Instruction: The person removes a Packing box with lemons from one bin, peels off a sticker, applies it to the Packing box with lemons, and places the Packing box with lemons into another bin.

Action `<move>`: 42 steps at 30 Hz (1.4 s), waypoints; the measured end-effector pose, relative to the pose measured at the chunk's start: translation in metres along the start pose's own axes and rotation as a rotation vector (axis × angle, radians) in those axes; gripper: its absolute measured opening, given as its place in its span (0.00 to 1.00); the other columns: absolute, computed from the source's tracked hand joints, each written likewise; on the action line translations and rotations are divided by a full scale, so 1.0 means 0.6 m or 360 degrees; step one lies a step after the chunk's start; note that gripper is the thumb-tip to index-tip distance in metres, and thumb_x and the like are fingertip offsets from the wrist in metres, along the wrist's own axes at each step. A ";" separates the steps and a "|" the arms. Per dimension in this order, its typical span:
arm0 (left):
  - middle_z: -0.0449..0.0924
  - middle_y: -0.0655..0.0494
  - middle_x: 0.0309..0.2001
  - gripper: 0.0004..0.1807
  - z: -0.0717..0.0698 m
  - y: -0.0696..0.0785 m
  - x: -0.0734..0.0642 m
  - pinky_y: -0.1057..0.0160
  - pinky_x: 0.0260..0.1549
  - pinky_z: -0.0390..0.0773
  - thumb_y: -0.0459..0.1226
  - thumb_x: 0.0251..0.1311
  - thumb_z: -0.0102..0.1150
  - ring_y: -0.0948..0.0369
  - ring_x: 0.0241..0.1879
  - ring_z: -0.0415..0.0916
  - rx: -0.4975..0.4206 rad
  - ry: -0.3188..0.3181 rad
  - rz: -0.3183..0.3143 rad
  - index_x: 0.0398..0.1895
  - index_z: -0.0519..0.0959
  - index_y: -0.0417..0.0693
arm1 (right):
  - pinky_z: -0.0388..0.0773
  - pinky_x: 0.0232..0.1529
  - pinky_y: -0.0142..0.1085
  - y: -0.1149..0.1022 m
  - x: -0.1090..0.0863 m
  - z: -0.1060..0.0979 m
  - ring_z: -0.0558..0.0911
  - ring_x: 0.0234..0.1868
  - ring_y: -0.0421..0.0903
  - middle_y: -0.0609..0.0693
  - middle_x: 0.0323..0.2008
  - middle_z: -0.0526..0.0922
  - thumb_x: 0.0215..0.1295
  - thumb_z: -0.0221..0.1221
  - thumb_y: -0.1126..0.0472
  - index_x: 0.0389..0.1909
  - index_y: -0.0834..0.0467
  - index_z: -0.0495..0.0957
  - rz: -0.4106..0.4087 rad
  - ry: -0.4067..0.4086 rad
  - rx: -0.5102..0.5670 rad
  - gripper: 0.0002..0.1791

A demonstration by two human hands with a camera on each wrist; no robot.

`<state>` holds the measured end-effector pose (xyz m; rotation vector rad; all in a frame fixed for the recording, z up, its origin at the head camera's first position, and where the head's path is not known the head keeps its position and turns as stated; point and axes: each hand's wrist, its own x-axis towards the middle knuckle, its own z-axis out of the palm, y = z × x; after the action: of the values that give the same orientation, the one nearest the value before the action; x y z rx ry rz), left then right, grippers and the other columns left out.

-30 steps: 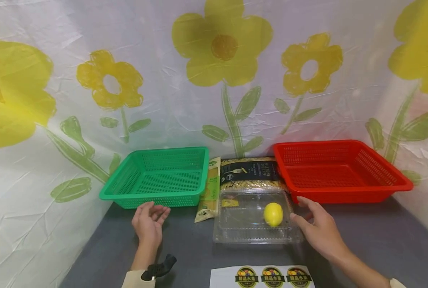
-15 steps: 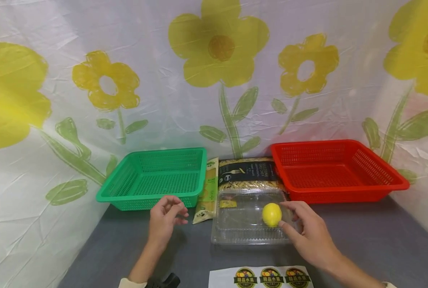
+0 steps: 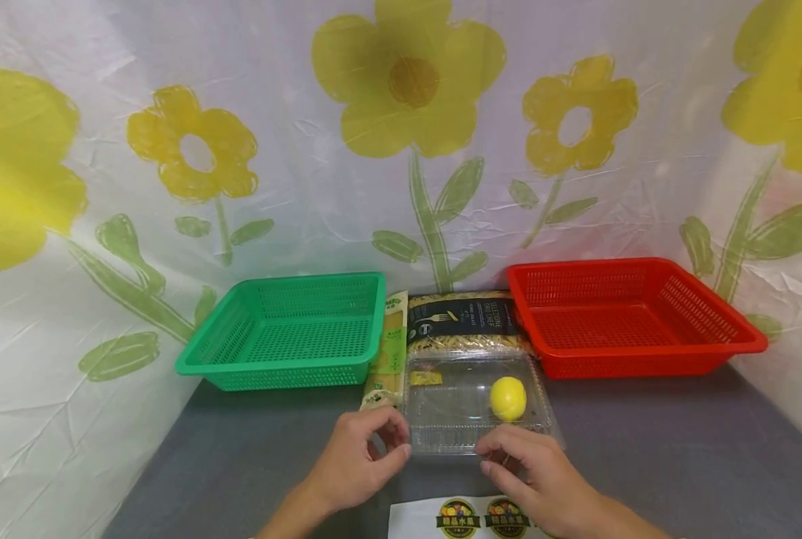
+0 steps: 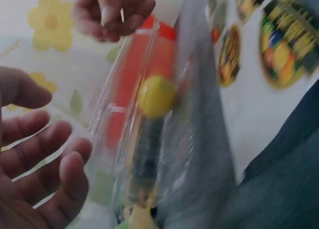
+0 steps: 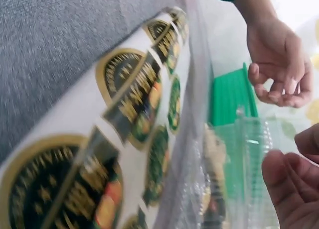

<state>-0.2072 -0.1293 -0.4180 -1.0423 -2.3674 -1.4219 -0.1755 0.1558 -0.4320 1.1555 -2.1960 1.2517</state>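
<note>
Two hands are showing low in the centre of the head view, both at the near edge of one clear plastic clamshell box (image 3: 475,404). The left hand (image 3: 360,468) is sitting at the box's near left corner with its fingers loosely curled and thumb and forefinger close together; whether they are pinching the rim cannot be told. The right hand (image 3: 535,471) is lying at the near right edge, fingers bent and resting by the rim; a grip cannot be made out either. In the left wrist view the left hand's fingers (image 4: 45,154) are spreading relaxed just beside the clear wall.

One yellow lemon (image 3: 508,398) is sitting inside the box, right of its middle, and one small yellow label (image 3: 426,379) is showing at the box's far left.

Two baskets are standing at the back of the grey table (image 3: 677,457): one green basket (image 3: 293,329) left of centre, one red basket (image 3: 630,318) right of centre. Between them are lying two packets: one narrow yellow-green packet (image 3: 389,352) and one dark pasta packet (image 3: 464,322) with a fork emblem, its writing too small to read.

At the bottom edge is lying one white sticker sheet (image 3: 471,518); two round fruit stickers are showing in the head view, with Chinese characters too small to read reliably.
</note>
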 end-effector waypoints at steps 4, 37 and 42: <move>0.81 0.61 0.27 0.04 0.012 0.002 -0.015 0.67 0.20 0.79 0.31 0.61 0.64 0.72 0.27 0.77 -0.0156 -0.0297 -0.0093 0.36 0.81 0.48 | 0.80 0.28 0.27 0.006 -0.005 0.014 0.80 0.33 0.33 0.45 0.37 0.84 0.65 0.63 0.72 0.47 0.53 0.80 -0.0002 -0.0176 0.0117 0.14; 0.76 0.69 0.24 0.07 0.065 -0.074 -0.050 0.75 0.20 0.71 0.35 0.58 0.72 0.76 0.19 0.68 -0.0330 -0.0714 -0.0462 0.37 0.85 0.43 | 0.72 0.29 0.25 0.058 -0.018 0.081 0.68 0.30 0.27 0.38 0.32 0.75 0.59 0.71 0.58 0.40 0.60 0.85 0.0525 -0.0659 0.0053 0.12; 0.75 0.69 0.24 0.07 0.065 -0.075 -0.050 0.74 0.20 0.70 0.35 0.59 0.72 0.76 0.19 0.67 -0.0356 -0.0713 -0.0484 0.38 0.85 0.43 | 0.73 0.29 0.26 0.056 -0.018 0.082 0.69 0.30 0.27 0.38 0.32 0.75 0.59 0.71 0.57 0.39 0.60 0.85 0.0560 -0.0642 0.0077 0.12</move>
<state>-0.2070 -0.1241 -0.4848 -1.2019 -2.8321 -1.7444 -0.1917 0.1289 -0.4837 1.1555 -2.7780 1.2992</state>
